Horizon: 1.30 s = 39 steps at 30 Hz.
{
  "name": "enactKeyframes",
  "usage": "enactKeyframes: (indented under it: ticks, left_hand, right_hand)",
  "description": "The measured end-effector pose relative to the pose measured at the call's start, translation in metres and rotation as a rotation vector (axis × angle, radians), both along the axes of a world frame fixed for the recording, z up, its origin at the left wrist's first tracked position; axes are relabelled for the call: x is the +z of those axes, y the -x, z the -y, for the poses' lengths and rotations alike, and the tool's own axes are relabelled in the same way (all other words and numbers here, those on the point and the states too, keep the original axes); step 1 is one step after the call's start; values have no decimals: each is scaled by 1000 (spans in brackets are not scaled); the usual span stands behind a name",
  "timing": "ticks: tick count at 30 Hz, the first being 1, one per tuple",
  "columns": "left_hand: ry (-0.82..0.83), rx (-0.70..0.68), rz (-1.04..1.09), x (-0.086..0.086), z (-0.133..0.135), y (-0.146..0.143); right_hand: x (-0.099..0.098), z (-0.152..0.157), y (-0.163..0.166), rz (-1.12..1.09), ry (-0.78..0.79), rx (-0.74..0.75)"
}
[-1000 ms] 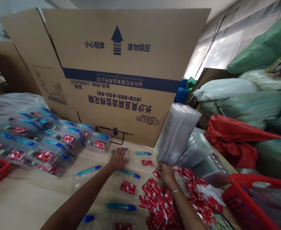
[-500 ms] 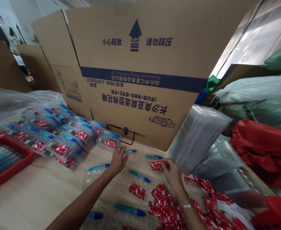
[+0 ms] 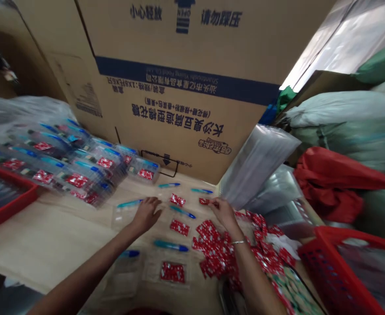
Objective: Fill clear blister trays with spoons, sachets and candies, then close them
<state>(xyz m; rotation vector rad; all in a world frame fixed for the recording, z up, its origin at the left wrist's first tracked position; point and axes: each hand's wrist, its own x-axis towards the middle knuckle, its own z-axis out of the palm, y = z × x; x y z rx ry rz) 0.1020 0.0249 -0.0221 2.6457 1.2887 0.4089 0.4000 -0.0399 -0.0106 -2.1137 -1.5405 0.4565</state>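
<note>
The right hand (image 3: pixel 224 213) pinches a small red packet (image 3: pixel 204 201) at 10 o'clock; it is light and soft, best held by its edge. The left hand (image 3: pixel 145 214) is open near a blue pen (image 3: pixel 129 203).

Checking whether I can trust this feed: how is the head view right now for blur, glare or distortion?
Head view: wide-angle warping bends the cardboard carton; the translucent sheeting glares at upper right; the clear plastic stack shines; the lower-left corner falls dark; the left hand and right hand look reasonably sharp.
</note>
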Motion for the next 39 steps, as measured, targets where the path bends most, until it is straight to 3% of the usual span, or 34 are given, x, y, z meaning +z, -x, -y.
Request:
enactKeyframes:
  ticks: [3, 5, 9, 13, 16, 19, 21, 24, 26, 28, 31, 35, 39]
  left_hand:
    - [62, -342, -54, 5, 28, -61]
    - [61, -475, -77, 2, 50, -101]
    - [23, -529, -155, -13, 72, -150]
    - [-14, -558, -192, -15, 72, -154]
    - [-53, -586, -165, -5, 77, -142]
    - [-99, -550, -50, 11, 78, -112]
    - [-74, -352, -19, 21, 71, -75]
    - [-16, 119, -89, 28, 50, -7]
    - [-7, 243, -129, 25, 37, 33]
    - [6, 258, -158, 19, 31, 57]
    - [6, 232, -162, 6, 34, 71]
    - [-38, 246, -47, -9, 37, 75]
    - [-8, 175, 15, -19, 28, 79]
  right_hand:
    - [8, 36, -16, 73, 104, -25]
    - [7, 54, -11, 120, 153, -36]
    - [-5, 69, 14, 200, 203, -36]
    - [-11, 71, 25, 221, 234, 2]
    - [-10, 71, 16, 231, 236, 40]
    - [-12, 70, 4, 285, 87, 24]
    - [-15, 67, 2, 280, -51, 28]
    - [-20, 56, 21, 201, -179, 145]
    - [-21, 38, 46, 173, -223, 267]
    - [-21, 14, 72, 176, -230, 346]
    - [-21, -23, 96, 197, -198, 371]
    - [-22, -49, 96, 208, -129, 413]
    - [-18, -59, 87, 195, -104, 471]
